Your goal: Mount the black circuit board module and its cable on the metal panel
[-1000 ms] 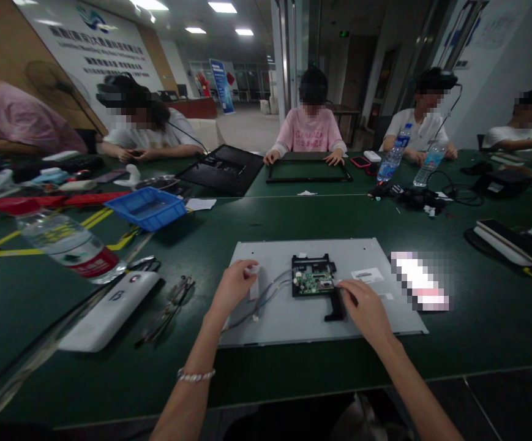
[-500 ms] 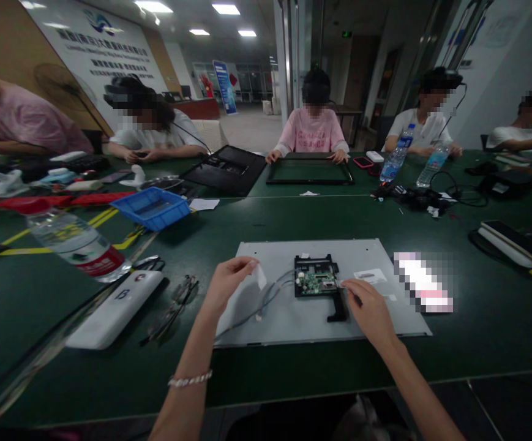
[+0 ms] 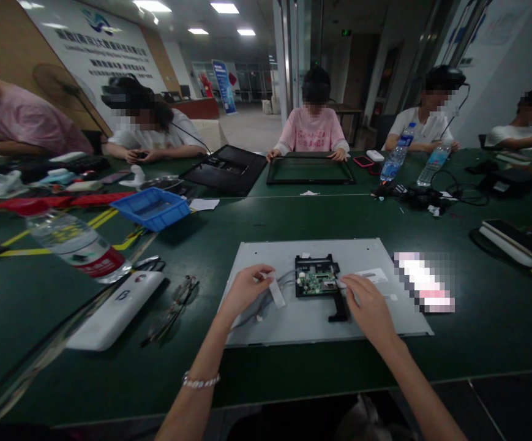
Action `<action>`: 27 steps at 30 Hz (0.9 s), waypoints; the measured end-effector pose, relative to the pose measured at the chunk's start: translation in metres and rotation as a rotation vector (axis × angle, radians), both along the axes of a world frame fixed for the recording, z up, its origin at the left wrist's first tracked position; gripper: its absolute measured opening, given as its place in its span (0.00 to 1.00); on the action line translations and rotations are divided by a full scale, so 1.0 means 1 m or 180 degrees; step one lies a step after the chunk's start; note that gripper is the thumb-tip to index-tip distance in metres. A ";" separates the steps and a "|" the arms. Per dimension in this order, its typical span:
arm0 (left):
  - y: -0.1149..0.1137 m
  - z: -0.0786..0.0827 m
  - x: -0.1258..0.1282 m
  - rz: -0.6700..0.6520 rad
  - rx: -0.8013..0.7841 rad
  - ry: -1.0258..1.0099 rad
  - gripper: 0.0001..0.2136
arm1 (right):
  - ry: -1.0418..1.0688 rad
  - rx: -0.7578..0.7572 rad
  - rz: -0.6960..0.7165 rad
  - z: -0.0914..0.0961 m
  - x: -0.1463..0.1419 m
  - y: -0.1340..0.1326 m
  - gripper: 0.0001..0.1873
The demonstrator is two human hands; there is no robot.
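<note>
Our left hand pinching a white strip over gray panel, our right hand at circuit board, fingertips bunched, we can't tell on what, board in black bracket on panel, panel on table

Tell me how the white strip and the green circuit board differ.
The white strip is plain and narrow; the green circuit board is broader and crowded with small parts. The strip is held aslant in the left hand, while the board sits in a black bracket on the pale panel. Both appear against that panel in this view.
</note>
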State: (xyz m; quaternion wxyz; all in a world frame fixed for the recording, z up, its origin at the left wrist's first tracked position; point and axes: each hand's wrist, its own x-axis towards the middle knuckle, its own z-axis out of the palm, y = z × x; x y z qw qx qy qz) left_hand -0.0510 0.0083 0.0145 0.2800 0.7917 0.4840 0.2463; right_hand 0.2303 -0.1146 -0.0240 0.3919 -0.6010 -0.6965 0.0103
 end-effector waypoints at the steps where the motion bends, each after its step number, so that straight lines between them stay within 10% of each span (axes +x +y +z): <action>1: 0.000 0.000 0.000 0.0003 0.0058 -0.0054 0.12 | -0.0034 0.0029 0.0058 0.005 -0.004 0.000 0.18; 10: -0.009 0.016 -0.001 -0.0127 0.0406 -0.0135 0.09 | -0.0670 -0.0138 0.1452 0.053 -0.071 0.015 0.20; 27: -0.011 0.005 -0.008 -0.0802 0.0091 0.0326 0.15 | -0.1269 -0.0295 0.1915 0.030 -0.105 0.022 0.13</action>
